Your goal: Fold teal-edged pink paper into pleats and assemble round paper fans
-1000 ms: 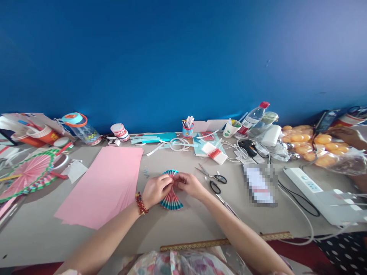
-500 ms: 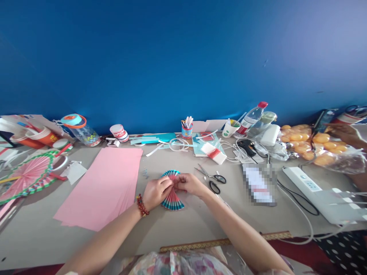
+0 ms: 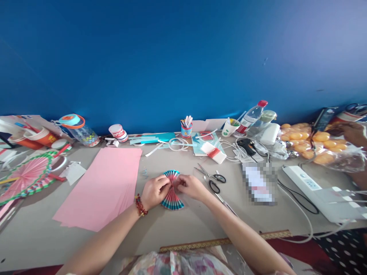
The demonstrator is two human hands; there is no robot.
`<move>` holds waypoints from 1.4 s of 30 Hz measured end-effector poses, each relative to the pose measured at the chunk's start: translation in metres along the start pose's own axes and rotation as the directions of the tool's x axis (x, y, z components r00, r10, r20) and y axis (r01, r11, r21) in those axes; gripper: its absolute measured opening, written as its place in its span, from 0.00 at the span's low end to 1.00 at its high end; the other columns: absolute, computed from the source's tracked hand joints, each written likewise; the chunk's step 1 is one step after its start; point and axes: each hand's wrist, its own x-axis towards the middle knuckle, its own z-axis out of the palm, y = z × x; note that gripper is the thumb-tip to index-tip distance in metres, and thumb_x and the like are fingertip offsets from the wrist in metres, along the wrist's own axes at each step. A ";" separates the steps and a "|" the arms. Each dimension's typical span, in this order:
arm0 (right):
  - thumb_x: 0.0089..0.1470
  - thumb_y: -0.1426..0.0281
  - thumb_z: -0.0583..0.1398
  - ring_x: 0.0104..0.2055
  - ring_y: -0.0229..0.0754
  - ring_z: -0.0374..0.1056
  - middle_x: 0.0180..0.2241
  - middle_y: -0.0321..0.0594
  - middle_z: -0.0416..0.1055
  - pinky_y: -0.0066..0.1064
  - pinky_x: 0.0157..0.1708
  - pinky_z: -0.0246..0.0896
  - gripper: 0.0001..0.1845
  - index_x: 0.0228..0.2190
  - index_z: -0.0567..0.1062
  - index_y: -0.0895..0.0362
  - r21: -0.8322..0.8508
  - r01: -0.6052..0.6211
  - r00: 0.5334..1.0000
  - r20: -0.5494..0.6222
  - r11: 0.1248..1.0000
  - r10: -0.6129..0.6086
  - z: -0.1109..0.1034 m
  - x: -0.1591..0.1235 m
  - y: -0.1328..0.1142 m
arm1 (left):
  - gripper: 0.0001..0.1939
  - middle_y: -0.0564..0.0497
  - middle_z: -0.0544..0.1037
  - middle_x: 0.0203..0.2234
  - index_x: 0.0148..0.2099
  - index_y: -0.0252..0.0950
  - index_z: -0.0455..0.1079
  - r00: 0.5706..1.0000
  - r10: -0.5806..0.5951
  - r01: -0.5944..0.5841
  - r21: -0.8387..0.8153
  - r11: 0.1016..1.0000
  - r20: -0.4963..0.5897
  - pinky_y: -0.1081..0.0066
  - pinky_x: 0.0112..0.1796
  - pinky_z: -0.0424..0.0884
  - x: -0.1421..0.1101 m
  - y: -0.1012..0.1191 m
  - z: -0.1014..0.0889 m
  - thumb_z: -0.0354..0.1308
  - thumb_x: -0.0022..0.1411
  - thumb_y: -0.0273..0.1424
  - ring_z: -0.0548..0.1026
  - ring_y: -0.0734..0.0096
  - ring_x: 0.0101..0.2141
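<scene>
**Pleated paper (image 3: 173,202) pinched at the waist between two hands**

The left hand (image 3: 155,193) is closed, thumb and fingers pinching the narrow waist of the pleated paper from its left side. The right hand (image 3: 192,187) meets that waist from the right with its fingers curled in; whether they grip the paper or something finer cannot be told.

The pleated paper sits directly between the hands, low over the desk (image 3: 160,229). Its long axis runs from the person toward the wall (image 3: 172,57), leaning slightly, with both teal-edged ends flared. Both hands are about equally near, though the left overlaps more of it.

Just right of the pleated paper lie scissors (image 3: 208,175), their blades slightly apart; to its left, beyond the left hand, is a stack of pink sheets (image 3: 103,187).

Beyond it, slightly right, a small blue holder (image 3: 186,133) stands full of pale sticks (image 3: 187,120). Farther right, a white cup (image 3: 227,131) has something yellow and green inside, and a clear bag (image 3: 354,158) holds orange balls (image 3: 322,136), with another person's hand (image 3: 351,134) near it. Far left of the pleated paper, tilted orange cups (image 3: 47,137) hold pens or sticks.
</scene>
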 end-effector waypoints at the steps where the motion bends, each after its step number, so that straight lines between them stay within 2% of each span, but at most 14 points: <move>1: 0.44 0.75 0.58 0.27 0.35 0.63 0.25 0.32 0.71 0.25 0.27 0.49 0.06 0.27 0.75 0.56 -0.046 0.004 1.000 -0.001 0.999 -0.004 0.000 -0.001 0.000 | 0.09 0.51 0.75 0.31 0.34 0.38 0.69 1.000 -0.006 0.006 -0.005 1.000 -0.007 0.73 0.34 0.63 0.000 0.000 -0.001 0.49 0.66 0.28 0.72 0.71 0.32; 4: 0.46 0.74 0.58 0.28 0.36 0.64 0.27 0.33 0.73 0.25 0.27 0.47 0.07 0.29 0.76 0.55 -0.192 -0.008 1.000 0.003 0.981 0.008 0.000 -0.005 -0.001 | 0.08 0.52 0.74 0.28 0.33 0.38 0.66 0.999 -0.032 0.032 -0.012 0.999 -0.038 0.73 0.33 0.62 -0.001 -0.001 -0.002 0.50 0.65 0.27 0.71 0.71 0.30; 9: 0.48 0.73 0.56 0.30 0.38 0.66 0.30 0.37 0.75 0.26 0.27 0.46 0.10 0.31 0.77 0.56 -0.330 -0.010 1.000 0.002 0.944 0.011 -0.001 -0.010 -0.007 | 0.07 0.53 0.74 0.28 0.33 0.38 0.65 0.996 -0.072 0.072 0.003 0.997 -0.060 0.72 0.33 0.61 -0.002 -0.003 0.001 0.50 0.65 0.27 0.72 0.70 0.30; 19: 0.51 0.74 0.56 0.33 0.40 0.67 0.32 0.38 0.76 0.28 0.29 0.46 0.10 0.31 0.78 0.55 -0.441 0.140 0.990 0.079 0.887 -0.117 0.005 -0.011 -0.007 | 0.07 0.53 0.74 0.27 0.33 0.38 0.63 0.987 -0.127 0.130 0.016 0.991 -0.097 0.72 0.34 0.62 -0.006 -0.005 0.008 0.50 0.64 0.26 0.72 0.69 0.31; 23: 0.51 0.74 0.56 0.32 0.40 0.66 0.33 0.39 0.75 0.28 0.28 0.45 0.10 0.33 0.77 0.55 -0.454 0.156 0.988 0.075 0.877 -0.136 0.007 -0.013 -0.003 | 0.07 0.54 0.73 0.26 0.32 0.38 0.64 0.984 -0.143 0.135 -0.076 0.988 -0.107 0.73 0.34 0.62 -0.004 0.001 0.004 0.51 0.64 0.26 0.71 0.71 0.30; 26: 0.51 0.74 0.55 0.30 0.39 0.65 0.33 0.39 0.74 0.28 0.27 0.44 0.10 0.34 0.75 0.55 -0.443 0.120 0.993 0.038 0.889 -0.115 0.008 -0.015 -0.002 | 0.06 0.54 0.72 0.27 0.33 0.37 0.66 0.990 -0.116 0.100 -0.179 0.979 -0.081 0.74 0.33 0.64 0.000 0.009 0.000 0.51 0.64 0.26 0.70 0.73 0.29; 31: 0.51 0.72 0.56 0.30 0.39 0.64 0.33 0.41 0.74 0.28 0.28 0.45 0.08 0.34 0.74 0.58 -0.417 0.076 0.997 0.008 0.906 -0.079 0.008 -0.016 0.000 | 0.05 0.50 0.76 0.33 0.34 0.36 0.68 0.998 -0.044 0.029 -0.360 0.932 -0.033 0.74 0.37 0.67 0.007 0.015 -0.001 0.52 0.63 0.25 0.73 0.72 0.35; 35: 0.51 0.73 0.55 0.32 0.39 0.65 0.33 0.40 0.73 0.28 0.29 0.47 0.09 0.35 0.73 0.57 -0.381 0.081 0.996 0.000 0.921 -0.087 0.006 -0.016 -0.001 | 0.05 0.50 0.78 0.35 0.35 0.36 0.69 0.996 -0.087 0.089 -0.448 0.889 0.026 0.75 0.35 0.68 0.007 0.011 0.003 0.52 0.63 0.26 0.74 0.72 0.34; 38: 0.50 0.74 0.55 0.33 0.39 0.65 0.34 0.40 0.73 0.27 0.30 0.48 0.08 0.33 0.73 0.57 -0.364 0.081 0.996 -0.003 0.928 -0.088 0.005 -0.018 -0.003 | 0.05 0.52 0.78 0.32 0.35 0.36 0.69 0.993 -0.108 0.117 -0.456 0.882 0.044 0.75 0.36 0.69 0.007 0.010 0.004 0.53 0.63 0.27 0.75 0.72 0.33; 42: 0.49 0.75 0.55 0.33 0.39 0.66 0.34 0.41 0.73 0.27 0.30 0.48 0.08 0.33 0.73 0.58 -0.356 0.043 0.999 -0.010 0.933 -0.050 0.003 -0.020 -0.006 | 0.04 0.54 0.77 0.29 0.35 0.37 0.69 0.992 -0.114 0.122 -0.363 0.924 0.043 0.75 0.34 0.68 0.007 0.012 0.003 0.54 0.63 0.29 0.74 0.73 0.31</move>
